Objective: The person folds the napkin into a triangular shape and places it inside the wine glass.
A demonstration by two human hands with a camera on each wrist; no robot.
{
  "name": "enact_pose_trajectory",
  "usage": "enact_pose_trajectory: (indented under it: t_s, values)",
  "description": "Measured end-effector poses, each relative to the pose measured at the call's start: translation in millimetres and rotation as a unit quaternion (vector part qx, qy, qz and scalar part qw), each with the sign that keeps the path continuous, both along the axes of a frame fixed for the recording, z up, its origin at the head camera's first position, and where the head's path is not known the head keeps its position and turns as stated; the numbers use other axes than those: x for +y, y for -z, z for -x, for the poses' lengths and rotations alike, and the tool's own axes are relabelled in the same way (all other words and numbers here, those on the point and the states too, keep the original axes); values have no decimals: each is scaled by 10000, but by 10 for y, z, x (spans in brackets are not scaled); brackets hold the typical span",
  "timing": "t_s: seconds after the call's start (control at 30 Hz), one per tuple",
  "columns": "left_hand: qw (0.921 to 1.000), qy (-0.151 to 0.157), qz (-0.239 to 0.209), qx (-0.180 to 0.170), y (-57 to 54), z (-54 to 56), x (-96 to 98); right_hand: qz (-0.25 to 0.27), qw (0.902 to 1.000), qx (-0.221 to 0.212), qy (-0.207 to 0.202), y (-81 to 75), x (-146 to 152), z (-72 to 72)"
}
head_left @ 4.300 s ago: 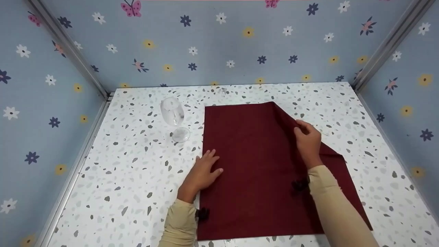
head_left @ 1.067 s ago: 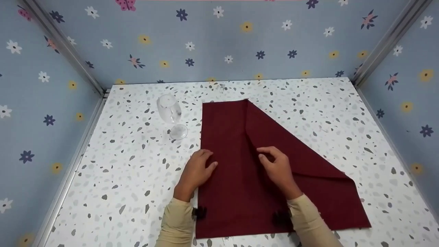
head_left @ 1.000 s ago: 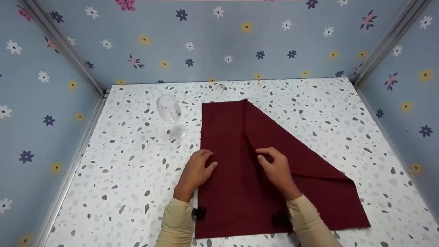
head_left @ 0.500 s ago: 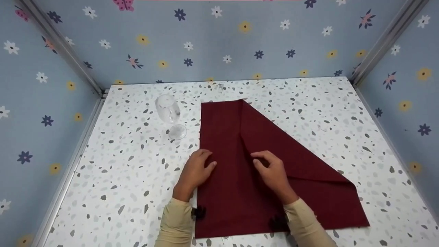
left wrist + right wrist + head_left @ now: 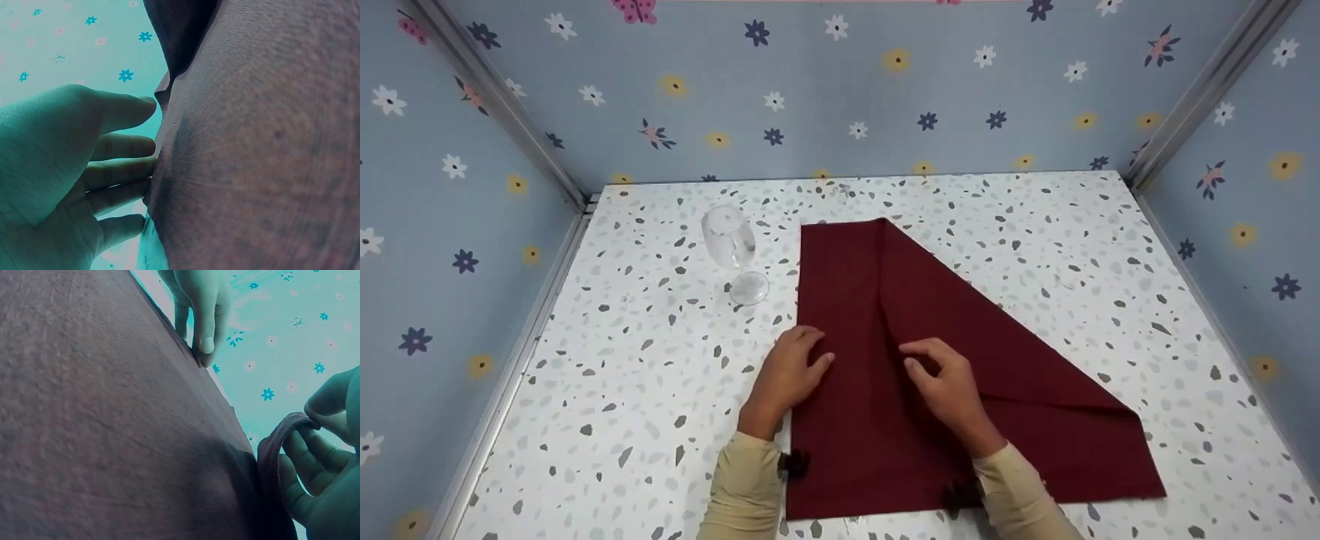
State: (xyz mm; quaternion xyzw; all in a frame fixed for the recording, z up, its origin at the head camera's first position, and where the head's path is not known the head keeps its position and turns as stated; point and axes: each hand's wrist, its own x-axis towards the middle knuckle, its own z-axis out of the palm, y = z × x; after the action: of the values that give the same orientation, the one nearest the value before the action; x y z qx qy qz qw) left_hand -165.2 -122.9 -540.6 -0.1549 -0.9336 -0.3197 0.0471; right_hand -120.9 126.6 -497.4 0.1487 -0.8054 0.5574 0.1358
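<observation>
A dark red cloth [image 5: 840,285] lies on the table, its far right corner turned over toward the left and front. My right hand [image 5: 949,390] pinches the edge of that turned flap between thumb and fingers, slightly right of the cloth's middle. The right wrist view shows the hem [image 5: 273,444] curling over the fingers of this hand [image 5: 334,500], the thumb on top. My left hand [image 5: 781,382] rests on the cloth's left edge. Its fingers [image 5: 121,171] lie straight and spread against the edge in the left wrist view.
A clear stemmed glass [image 5: 727,238] stands to the left of the cloth's far left corner. The table [image 5: 645,420] is white with grey speckles. Blue flowered walls [image 5: 810,75] close off the back and both sides.
My right hand has drawn the cloth's far right corner left and toward me, so the flap has grown wider. The left hand has stayed at the left edge. The glass has not moved.
</observation>
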Motion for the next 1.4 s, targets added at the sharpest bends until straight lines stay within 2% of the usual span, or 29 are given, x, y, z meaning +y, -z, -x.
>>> enact_pose_trajectory:
  t_s: [0.2,0.37,0.43,0.53,0.77,1.07,1.4]
  values:
    - [10000,33,-15,42,2,14,5,-31,9997,137,-209,46,-44,-39]
    - [10000,32,-17,48,-1,19,4,-114,9990,261,-345,272,-44,-11]
    - [10000,21,-4,26,-7,22,6,-161,9988,216,-404,371,-34,1]
    - [10000,26,6,-44,-14,25,10,-206,9984,76,-515,438,-29,-17]
    - [9998,6,15,-190,-6,17,11,-271,9971,-54,-709,448,-75,-78]
    - [9999,-20,-39,-109,29,16,9,-394,9941,-37,-1012,499,-143,-97]
    - [9999,-2,-33,-116,21,13,6,-673,9889,-101,-1322,477,-233,-144]
